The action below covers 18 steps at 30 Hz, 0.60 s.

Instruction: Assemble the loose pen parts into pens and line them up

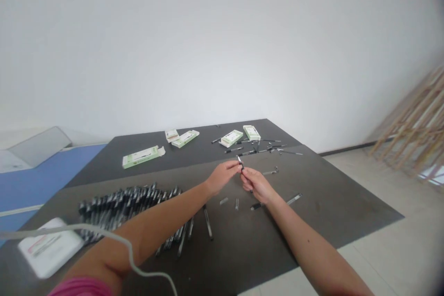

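Above the middle of the dark table, my left hand (222, 176) and my right hand (255, 182) meet at the fingertips. Between them is a pen (240, 161), its pale tip pointing up and away from me. Both hands are closed with fingers pinched on it; much of its length is hidden by the fingers. Below them lie two small clear pen caps (237, 203). Partly behind my right wrist rests another black-gripped pen (294, 199). Under and beside my left forearm spreads a big pile of black pens (121, 203), with a single pen (208, 222) apart from it.
Loose pens and parts (256, 148) lie scattered at the back right, around green-and-white boxes (231, 138). More such boxes (140, 156) sit back left. A white box (50, 247) and a pale cable (130, 245) are front left. A wooden rack (416, 125) stands right.
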Available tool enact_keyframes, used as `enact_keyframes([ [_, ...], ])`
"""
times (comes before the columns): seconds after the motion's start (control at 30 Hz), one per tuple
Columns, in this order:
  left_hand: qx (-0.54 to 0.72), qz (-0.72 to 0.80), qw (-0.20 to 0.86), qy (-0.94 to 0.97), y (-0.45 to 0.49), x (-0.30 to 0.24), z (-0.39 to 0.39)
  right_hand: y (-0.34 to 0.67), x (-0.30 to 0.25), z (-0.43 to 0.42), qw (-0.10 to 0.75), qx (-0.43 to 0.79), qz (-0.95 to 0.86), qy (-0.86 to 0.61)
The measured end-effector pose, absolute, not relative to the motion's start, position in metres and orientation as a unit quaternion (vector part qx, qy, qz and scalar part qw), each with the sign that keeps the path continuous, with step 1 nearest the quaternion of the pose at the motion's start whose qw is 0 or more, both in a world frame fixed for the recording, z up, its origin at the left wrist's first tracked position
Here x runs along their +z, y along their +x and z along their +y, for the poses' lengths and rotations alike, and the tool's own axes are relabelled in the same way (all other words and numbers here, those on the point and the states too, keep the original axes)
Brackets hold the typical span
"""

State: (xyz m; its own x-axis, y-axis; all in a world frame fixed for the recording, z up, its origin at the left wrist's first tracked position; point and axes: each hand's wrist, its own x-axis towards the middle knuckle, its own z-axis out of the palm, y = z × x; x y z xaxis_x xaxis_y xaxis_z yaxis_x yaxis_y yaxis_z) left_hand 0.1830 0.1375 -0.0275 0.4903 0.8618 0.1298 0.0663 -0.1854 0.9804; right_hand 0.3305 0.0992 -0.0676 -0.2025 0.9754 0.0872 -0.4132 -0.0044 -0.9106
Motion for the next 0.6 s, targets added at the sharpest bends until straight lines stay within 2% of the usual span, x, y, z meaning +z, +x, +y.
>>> enact_keyframes([
  [0.2,0.475,0.391,0.507,0.604,0.123,0.002,0.091,0.297,-0.046,0.081,0.469,0.594,-0.567,-0.325],
  [0.3,0.592,0.395,0.5,0.493,0.074,0.014,0.07,0.296,-0.039,0.096,0.465,0.494,-0.617,-0.399],
  [0.43,0.69,0.398,0.481,0.368,0.019,0.0,0.051,0.31,-0.029,0.163,0.449,0.353,-0.647,-0.506],
  [0.6,0.715,0.427,0.491,0.254,-0.004,-0.036,0.047,0.323,-0.014,0.283,0.379,0.216,-0.665,-0.606],
])
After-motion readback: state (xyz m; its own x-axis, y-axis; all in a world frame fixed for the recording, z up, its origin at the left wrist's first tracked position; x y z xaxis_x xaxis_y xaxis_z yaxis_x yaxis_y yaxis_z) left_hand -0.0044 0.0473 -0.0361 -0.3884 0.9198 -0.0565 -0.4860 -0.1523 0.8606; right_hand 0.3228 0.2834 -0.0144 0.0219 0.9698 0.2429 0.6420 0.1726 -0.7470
